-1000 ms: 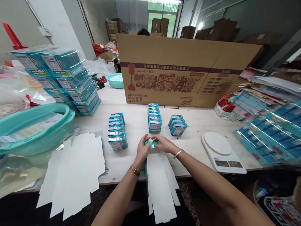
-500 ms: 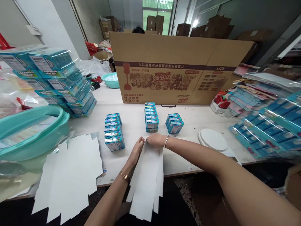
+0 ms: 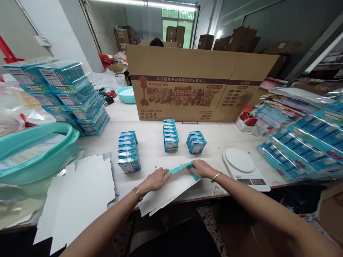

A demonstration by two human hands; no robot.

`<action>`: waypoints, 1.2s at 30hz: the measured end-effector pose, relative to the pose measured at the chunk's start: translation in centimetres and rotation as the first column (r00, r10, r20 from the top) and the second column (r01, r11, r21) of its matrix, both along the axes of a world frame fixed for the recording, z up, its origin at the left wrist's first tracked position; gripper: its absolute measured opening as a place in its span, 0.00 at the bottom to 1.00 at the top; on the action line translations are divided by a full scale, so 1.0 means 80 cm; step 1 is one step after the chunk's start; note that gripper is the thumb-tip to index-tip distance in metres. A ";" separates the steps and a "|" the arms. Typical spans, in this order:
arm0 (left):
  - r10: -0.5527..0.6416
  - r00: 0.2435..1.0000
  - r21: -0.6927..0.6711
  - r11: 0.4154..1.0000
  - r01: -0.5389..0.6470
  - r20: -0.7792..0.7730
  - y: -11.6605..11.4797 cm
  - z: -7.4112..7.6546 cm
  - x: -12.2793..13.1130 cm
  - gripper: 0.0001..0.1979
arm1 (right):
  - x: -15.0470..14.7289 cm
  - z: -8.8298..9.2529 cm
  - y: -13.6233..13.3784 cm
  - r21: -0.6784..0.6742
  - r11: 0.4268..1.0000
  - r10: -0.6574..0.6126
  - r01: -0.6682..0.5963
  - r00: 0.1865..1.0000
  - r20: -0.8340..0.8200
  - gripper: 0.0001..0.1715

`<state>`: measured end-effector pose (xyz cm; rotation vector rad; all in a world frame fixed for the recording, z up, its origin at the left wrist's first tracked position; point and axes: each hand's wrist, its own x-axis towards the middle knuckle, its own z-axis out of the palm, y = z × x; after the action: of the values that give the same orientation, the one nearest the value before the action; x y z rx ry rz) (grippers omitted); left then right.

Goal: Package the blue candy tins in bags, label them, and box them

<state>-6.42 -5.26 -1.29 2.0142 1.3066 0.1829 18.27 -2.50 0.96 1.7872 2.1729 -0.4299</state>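
Between my hands is a partly folded cardboard box blank (image 3: 169,192), white inside with blue printed edges turned up at its far end. My left hand (image 3: 157,179) is closed on its far left edge. My right hand (image 3: 201,168) pinches the far right corner, where a blue flap shows. The blank's near end reaches the table's front edge. Just beyond stand a left row of small blue boxes (image 3: 129,165), a middle row of boxes (image 3: 170,142) and a shorter right group of boxes (image 3: 197,145). More flat white blanks (image 3: 80,200) lie left of my left arm.
A white scale (image 3: 239,160) sits right of my right hand. Behind the rows stands a large brown carton (image 3: 184,84). Wrapped blue packs (image 3: 64,78) are stacked at left, near a teal basin (image 3: 53,164); more wrapped packs (image 3: 308,142) lie at right.
The blank has turned from lengthwise to slanted, and its near end has swung up and left. My hands have moved apart, the right one rightward. Blue printed edges now show.
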 end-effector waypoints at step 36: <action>0.232 0.945 -0.035 0.973 -0.230 0.231 -0.026 0.003 0.032 0.18 | 0.000 0.010 0.020 -0.046 0.979 0.203 -0.199 0.973 0.112 0.18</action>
<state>-3.87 -7.32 -1.08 1.7674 1.3837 0.5086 18.28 -0.93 1.74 1.5147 2.2219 -0.3053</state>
